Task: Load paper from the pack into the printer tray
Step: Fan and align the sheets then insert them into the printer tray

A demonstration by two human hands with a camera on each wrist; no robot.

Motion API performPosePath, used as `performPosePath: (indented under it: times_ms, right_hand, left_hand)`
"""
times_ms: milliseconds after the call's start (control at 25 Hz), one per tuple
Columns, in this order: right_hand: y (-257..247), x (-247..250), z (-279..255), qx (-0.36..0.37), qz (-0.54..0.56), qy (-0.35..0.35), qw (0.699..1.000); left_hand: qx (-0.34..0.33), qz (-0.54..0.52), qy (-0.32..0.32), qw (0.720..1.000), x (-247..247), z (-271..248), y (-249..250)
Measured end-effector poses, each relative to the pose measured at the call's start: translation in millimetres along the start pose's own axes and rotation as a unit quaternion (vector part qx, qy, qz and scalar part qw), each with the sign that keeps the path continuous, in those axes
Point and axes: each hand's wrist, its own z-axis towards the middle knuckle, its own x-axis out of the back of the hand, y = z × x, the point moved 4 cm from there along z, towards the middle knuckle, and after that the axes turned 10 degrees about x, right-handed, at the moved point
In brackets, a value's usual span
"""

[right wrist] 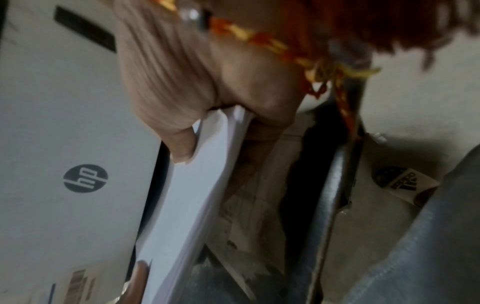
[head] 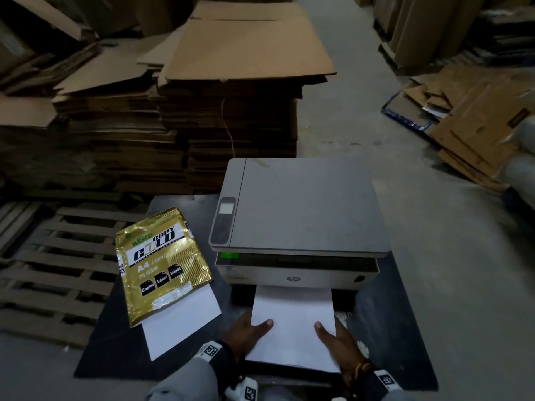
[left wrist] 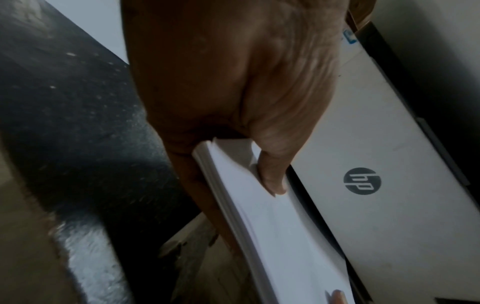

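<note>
While both hands hold the near end of the stack, the job is to feed it in straight. At the lower centre of the head view, the left hand (head: 246, 332) and the right hand (head: 337, 341) each pinch the thin stack of white paper sheets (head: 293, 319) near a corner. Each thumb is curled on top with the fingers underneath, as both wrist views confirm.

The stack's long axis runs from the bottom of the frame up towards the printer. Its far short edge leads and meets the dark tray opening (head: 343, 299) below the logo; how deep it sits I cannot tell. It looks to bow a little between the hands, so I would level it, keep both sides square to the opening, and push slowly and evenly until it stops.

Above stands the flat-topped grey and white plastic printer (head: 301, 215). At left centre, on the black tabletop (head: 405, 328), lies the crinkled gold foil paper pack (head: 162, 264), with spare white sheets (head: 179, 322) jutting from its near end.
</note>
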Motion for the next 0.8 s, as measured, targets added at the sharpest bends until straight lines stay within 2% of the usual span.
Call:
performPosePath:
  times_ms: [200,400,520,680,800]
  right_hand:
    - [-10,-6,22,-0.021,-0.015,-0.014,1.000]
    - [-22,-7,47,-0.087,-0.049,0.029,0.995]
    - [-38,-9,64,-0.122,-0.064,0.033,0.990]
    - [-41,-8,63,-0.142,-0.070,-0.009,0.987]
    - [-17,2,46,-0.233,0.051,-0.069,0.969]
  left_hand:
    - [0.015,-0.024,0.058,0.998,10,18,6]
    - [0.089,-0.084,0.005,0.992,2,10,5]
    - [0.071,-0.126,0.016,0.989,5,13,9]
    - [0.052,-0.103,-0.015,0.993,5,19,8]
    - [0.044,-0.071,-0.028,0.996,6,24,-1]
